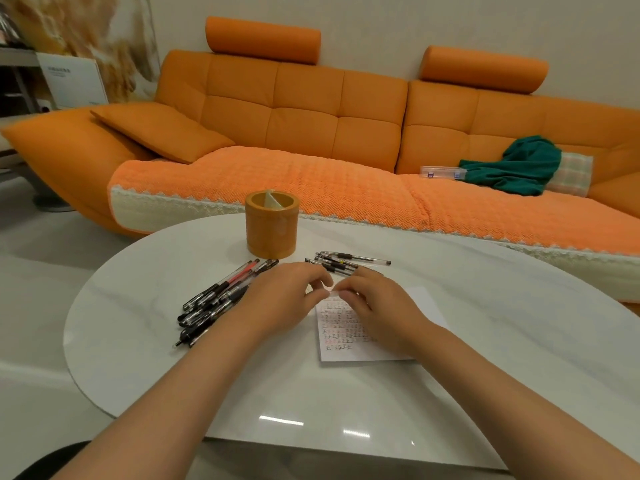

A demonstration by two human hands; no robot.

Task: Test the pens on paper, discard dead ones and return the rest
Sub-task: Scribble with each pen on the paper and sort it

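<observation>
At frame centre, the left hand [287, 296] and right hand [377, 306] are meeting, both pinching what looks like a clear pen [331, 292] over the paper [346, 337], which is already carrying many rows of marks. A pile of pens [221, 299] is lying to the left and a smaller group [346, 263] just above. The orange holder [272, 223] is showing no pens, so returning seems unstarted.

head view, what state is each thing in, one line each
pen holder, upright, no pens seen inside
left pen pile, lying loose on the table
paper, flat, covered in test marks
right pens, lying beyond the paper
left hand, fingers curled, pinching a small clear item, maybe a pen
right hand, pinching the same item
green cloth, crumpled on the sofa
</observation>
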